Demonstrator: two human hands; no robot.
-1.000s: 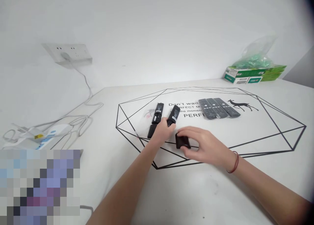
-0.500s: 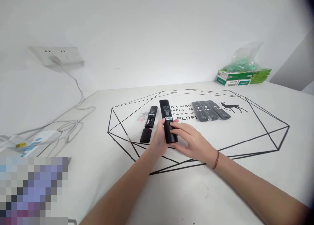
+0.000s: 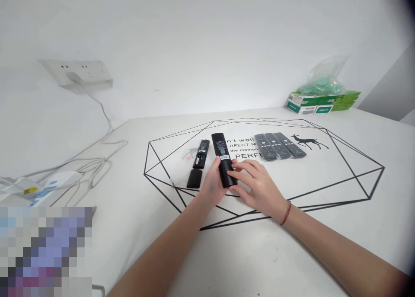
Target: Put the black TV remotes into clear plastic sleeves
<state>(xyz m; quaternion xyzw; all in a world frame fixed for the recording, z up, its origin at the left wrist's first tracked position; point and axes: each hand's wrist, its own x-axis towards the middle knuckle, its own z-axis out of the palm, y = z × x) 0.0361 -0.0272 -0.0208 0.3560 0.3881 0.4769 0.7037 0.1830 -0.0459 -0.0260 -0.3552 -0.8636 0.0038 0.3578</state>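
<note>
A black remote control (image 3: 222, 152) is held back side up above the table, its printed label facing me. My left hand (image 3: 214, 182) wraps round its left side and lower end, thumb along the edge. The fingers of my right hand (image 3: 259, 182) press on its lower back and right side; a thin red band circles that wrist. Left of the held remote lies a second remote control (image 3: 201, 153) with its battery compartment uncovered. Just below that one rests a loose black battery cover (image 3: 194, 178).
Three remotes in clear wrap (image 3: 280, 146) lie side by side to the right. Green-and-white boxes (image 3: 311, 103) with a plastic bag (image 3: 324, 83) on top stand at the back right. Cables (image 3: 94, 167) and a power strip (image 3: 52, 189) occupy the left. A wall socket (image 3: 86, 72) is behind.
The remote in my hands has tilted slightly, its lower end shifting a little right. My right fingers have shifted slightly on its lower back. The whole view has moved slightly.
</note>
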